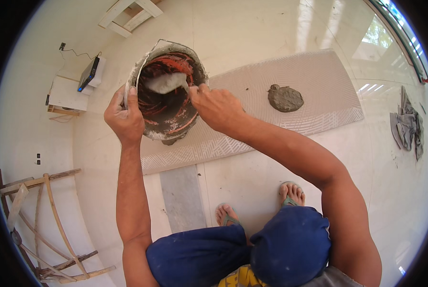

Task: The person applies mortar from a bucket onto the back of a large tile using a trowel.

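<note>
My left hand (126, 111) grips the near left rim of a mortar-smeared bucket (168, 126), which is tipped so its mouth faces me. Inside, streaks of red wall show through the grey coating. My right hand (218, 106) is closed at the bucket's right side on a trowel (167, 83), whose pale blade reaches into the bucket; its handle is hidden by my fingers. Below the bucket lies a large tile (319, 71) with a ridged pattern on its upward face. One round lump of grey mortar (285, 98) sits on its right half, and another lump (175, 139) shows partly beneath the bucket.
A grey strip (181, 198) lies on the floor near my feet. Wooden frames stand at the lower left (56, 225) and far left (128, 16). A black router-like box (88, 74) is by the left wall. A crumpled grey cloth (407, 125) lies at right.
</note>
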A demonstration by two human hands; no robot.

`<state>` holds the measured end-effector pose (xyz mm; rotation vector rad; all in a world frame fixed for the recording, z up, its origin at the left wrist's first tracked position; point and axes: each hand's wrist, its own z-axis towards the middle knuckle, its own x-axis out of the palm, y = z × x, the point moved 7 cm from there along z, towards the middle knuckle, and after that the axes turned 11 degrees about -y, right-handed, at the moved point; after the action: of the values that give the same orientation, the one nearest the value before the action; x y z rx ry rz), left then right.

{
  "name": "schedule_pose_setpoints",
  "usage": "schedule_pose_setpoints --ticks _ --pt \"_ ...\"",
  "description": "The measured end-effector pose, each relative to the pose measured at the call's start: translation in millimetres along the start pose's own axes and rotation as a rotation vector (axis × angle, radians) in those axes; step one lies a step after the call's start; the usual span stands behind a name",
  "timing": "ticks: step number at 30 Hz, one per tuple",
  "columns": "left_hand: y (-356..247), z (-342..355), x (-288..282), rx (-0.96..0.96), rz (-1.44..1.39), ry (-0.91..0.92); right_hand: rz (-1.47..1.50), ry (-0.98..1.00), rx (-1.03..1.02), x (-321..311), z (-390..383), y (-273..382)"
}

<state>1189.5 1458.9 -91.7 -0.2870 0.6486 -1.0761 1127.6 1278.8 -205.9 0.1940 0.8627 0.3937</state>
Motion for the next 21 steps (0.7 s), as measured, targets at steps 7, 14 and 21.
schedule_pose_setpoints --ticks 7,14,21 --pt "-4 2 0 0.031 0.020 -0.006 0.034 0.240 0.015 10 -7 -11" --pt "-15 1 5 0.068 -0.031 -0.035 0.024 0.173 0.033 14 -9 -11" --pt "-18 3 5 0.103 0.022 0.008 0.027 -0.021 0.007 5 0 -13"
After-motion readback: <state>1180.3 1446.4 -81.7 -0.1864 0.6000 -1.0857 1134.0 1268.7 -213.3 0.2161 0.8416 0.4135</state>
